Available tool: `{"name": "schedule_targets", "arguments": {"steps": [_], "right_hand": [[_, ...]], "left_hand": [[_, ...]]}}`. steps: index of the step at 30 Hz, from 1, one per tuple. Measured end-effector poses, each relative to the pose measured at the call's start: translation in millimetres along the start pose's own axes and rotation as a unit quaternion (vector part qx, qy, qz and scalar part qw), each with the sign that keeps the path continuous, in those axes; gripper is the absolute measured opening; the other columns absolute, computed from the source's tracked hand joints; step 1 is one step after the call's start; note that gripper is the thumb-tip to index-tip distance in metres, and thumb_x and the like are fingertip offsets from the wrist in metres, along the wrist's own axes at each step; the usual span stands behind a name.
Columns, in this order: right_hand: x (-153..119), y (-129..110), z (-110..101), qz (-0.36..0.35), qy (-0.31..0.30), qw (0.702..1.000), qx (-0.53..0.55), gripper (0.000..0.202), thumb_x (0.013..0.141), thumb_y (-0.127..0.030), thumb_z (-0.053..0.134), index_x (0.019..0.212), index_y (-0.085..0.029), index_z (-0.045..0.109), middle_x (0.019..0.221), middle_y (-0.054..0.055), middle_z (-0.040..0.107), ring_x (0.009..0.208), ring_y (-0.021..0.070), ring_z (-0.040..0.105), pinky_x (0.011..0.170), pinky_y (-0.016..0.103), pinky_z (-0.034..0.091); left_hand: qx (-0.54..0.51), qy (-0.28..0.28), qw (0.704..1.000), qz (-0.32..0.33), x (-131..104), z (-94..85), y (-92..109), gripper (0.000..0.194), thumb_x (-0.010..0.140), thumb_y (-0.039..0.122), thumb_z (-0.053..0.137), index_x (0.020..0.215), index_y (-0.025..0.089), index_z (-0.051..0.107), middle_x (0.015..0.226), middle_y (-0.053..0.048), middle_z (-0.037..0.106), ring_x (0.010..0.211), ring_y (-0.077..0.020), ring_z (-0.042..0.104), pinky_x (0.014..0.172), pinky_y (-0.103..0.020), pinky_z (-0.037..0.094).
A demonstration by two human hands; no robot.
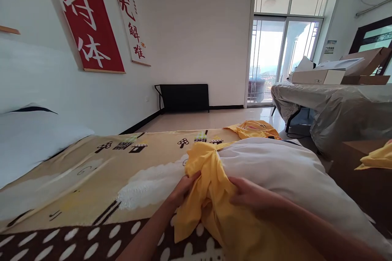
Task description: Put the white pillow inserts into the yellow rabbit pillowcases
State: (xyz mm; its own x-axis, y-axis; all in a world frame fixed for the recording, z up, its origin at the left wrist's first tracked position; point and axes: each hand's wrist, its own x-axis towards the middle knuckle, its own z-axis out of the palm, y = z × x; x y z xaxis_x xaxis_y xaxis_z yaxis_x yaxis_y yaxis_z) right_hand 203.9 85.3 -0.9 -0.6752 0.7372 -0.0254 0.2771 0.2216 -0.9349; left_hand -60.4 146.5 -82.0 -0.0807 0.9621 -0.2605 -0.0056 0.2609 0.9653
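Observation:
A bunched yellow pillowcase [211,171] lies against the left end of a plump white pillow [269,163], gathered at the pillow's corner. My left hand [186,186] is closed on the left side of the yellow fabric. On the other side, my right hand [248,192] grips the same cloth beside the pillow, its fingers partly hidden in the folds. Loose yellow fabric hangs below and between both hands. Underneath is a patterned beige and brown blanket [92,187] on a bed.
Another yellow cloth [254,129] lies at the bed's far edge. A second white pillow [39,138] rests at left. To the right stand a plastic-covered table [343,106] with boxes [318,76] and a brown carton [358,171] with yellow fabric [378,157] above it.

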Motion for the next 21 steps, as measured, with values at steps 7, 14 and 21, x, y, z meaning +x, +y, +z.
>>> {"name": "schedule_targets", "arguments": {"steps": [7,14,21], "right_hand": [[-5,1,-85,0.098,0.246,0.962,0.071,0.038,0.067,-0.026,0.062,0.104,-0.017,0.06,0.092,0.006,0.066,0.077,0.0169,0.061,0.065,0.027,0.047],[-7,8,-81,0.098,0.257,0.919,-0.282,0.036,0.075,-0.026,0.056,0.109,-0.016,0.06,0.097,0.008,0.06,0.087,0.02,0.056,0.076,0.033,0.043],[49,-44,49,-0.051,0.142,0.858,-0.491,0.023,0.085,-0.019,0.045,0.097,-0.017,0.065,0.099,0.009,0.065,0.095,0.0217,0.058,0.085,0.035,0.037]], "left_hand": [[-0.046,0.04,0.997,0.049,37,-17.4,41,0.029,0.08,0.029,0.063,0.103,0.012,0.06,0.083,-0.005,0.071,0.067,-0.0148,0.066,0.066,-0.03,0.054],[0.011,-0.045,0.999,0.006,10,-58.8,18,0.04,0.056,0.037,0.082,0.082,0.01,0.068,0.077,-0.012,0.073,0.066,-0.0272,0.067,0.054,-0.031,0.052],[-0.041,-0.061,0.997,0.031,-20,-93.2,-5,0.055,0.069,0.064,0.058,0.095,0.016,0.068,0.091,-0.011,0.072,0.085,-0.0313,0.068,0.075,-0.041,0.055]]}}
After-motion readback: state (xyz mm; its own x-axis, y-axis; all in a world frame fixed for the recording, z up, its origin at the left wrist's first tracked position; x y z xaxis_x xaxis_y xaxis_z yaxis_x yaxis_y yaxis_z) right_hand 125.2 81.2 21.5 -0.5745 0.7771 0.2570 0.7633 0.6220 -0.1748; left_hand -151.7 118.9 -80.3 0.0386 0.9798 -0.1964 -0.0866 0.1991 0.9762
